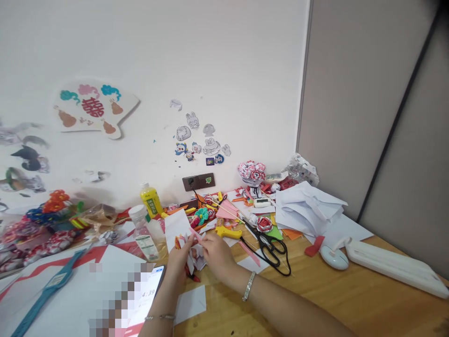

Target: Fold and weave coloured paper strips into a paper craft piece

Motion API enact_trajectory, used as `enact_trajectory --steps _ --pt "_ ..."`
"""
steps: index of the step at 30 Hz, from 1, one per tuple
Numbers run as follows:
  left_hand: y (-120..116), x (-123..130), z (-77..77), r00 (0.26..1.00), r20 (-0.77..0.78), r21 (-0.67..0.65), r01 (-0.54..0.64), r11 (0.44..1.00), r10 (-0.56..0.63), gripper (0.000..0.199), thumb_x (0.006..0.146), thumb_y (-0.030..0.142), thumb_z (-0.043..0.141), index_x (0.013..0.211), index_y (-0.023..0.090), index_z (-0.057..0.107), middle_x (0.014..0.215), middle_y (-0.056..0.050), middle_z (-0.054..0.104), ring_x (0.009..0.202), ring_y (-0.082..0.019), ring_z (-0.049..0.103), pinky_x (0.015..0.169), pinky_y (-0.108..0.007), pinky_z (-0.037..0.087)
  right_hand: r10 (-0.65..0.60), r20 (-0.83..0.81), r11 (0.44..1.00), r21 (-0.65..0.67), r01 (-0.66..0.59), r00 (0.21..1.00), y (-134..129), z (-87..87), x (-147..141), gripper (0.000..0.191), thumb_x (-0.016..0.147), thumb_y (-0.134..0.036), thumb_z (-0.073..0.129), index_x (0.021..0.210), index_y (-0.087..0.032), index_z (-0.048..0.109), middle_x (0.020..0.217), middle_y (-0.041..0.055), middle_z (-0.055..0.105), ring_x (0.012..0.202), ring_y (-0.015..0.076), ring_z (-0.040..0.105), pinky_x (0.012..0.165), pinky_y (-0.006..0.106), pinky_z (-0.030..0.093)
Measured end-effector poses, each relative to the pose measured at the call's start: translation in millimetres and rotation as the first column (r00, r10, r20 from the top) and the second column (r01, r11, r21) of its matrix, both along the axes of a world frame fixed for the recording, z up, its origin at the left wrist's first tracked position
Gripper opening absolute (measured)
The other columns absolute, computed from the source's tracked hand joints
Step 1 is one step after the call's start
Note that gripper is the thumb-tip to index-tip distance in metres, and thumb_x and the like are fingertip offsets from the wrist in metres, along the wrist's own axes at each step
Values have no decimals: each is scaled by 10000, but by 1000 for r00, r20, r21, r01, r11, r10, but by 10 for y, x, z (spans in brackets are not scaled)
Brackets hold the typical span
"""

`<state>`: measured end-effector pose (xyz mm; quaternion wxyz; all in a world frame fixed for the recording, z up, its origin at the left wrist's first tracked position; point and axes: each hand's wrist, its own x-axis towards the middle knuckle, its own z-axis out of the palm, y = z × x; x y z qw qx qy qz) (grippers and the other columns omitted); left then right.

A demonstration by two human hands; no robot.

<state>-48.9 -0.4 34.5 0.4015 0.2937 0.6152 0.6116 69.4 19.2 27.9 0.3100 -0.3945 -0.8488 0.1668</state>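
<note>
Both hands meet over the desk in the middle of the head view. My left hand [180, 256] is closed, with its thumb and fingers at a narrow pink paper strip [195, 233]. The fingers of my right hand [216, 255] pinch the same strip from the other side. Just below and between the hands are crumpled white paper pieces [198, 260], partly hidden; whether a hand holds them I cannot tell. Close by on the right lie a yellow glue gun [228, 232] and black-handled scissors [270, 245]. A white paper sheet [177, 225] lies behind my left hand.
A clear bottle [147, 241] and a yellow drink bottle [151, 200] stand left of the hands. A lit phone [147, 295] lies by my left forearm. Coloured paper scraps, a paper rose [264, 224], white sheets [308, 208] and a white lamp [393, 267] fill the back and right.
</note>
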Motion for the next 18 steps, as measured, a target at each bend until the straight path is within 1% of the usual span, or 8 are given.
enact_trajectory --steps 2,4,6,8,10,13,16,18 --pt "-7 22 21 1000 -14 41 -7 999 7 402 502 499 774 646 169 595 454 13 569 404 -153 536 394 -264 407 82 -86 996 40 -78 993 -42 14 -12 247 894 -100 465 934 -158 701 1022 69 685 980 164 587 861 239 418" --pt "-4 15 16 1000 -12 76 -26 997 27 395 498 461 790 687 164 612 491 3 600 447 -175 578 403 -268 424 99 -137 995 9 -99 986 -67 27 -20 223 894 -135 496 942 -174 710 1045 56 686 990 159 585 888 238 413" --pt "5 -22 -6 998 -19 77 -63 995 64 379 511 441 788 705 162 617 496 0 607 453 -189 591 399 -280 439 94 -166 994 -32 -101 982 -73 37 -10 231 902 -161 495 1002 -186 702 1068 52 678 998 156 583 892 237 418" --pt "18 -76 -34 991 -32 77 -126 989 129 359 531 430 771 718 163 620 504 3 609 451 -193 594 398 -290 452 68 -168 996 -43 -77 983 -70 34 17 259 903 -166 492 1083 -197 676 1097 53 662 1032 160 569 911 248 414" --pt "32 -127 -53 980 -29 75 -194 978 197 347 533 420 758 716 160 619 515 3 611 450 -188 592 407 -296 463 45 -89 999 -7 -46 995 -73 10 46 276 901 -196 506 1129 -213 658 1145 67 633 1093 194 534 935 294 404" --pt "57 -176 -65 975 14 99 -224 970 224 343 513 398 754 706 149 618 549 -11 627 470 -169 590 442 -290 481 48 161 996 71 -60 986 -91 -69 61 266 899 -301 522 1107 -231 672 1184 108 597 1125 277 497 939 409 393" --pt "82 -192 -81 977 60 159 -213 964 205 368 508 367 748 776 151 619 609 -11 643 473 -143 574 447 -276 483 22 347 989 129 -71 938 -98 -154 29 279 894 -336 528 1057 -175 686 1092 148 634 1080 301 516 964 493 354" --pt "94 -198 -106 975 44 145 -221 964 217 359 516 375 747 761 157 601 560 17 597 423 -123 527 400 -260 449 12 395 984 158 -81 919 -86 -178 -1 278 887 -316 541 1002 -119 700 1007 161 665 1039 293 538 974 486 351"
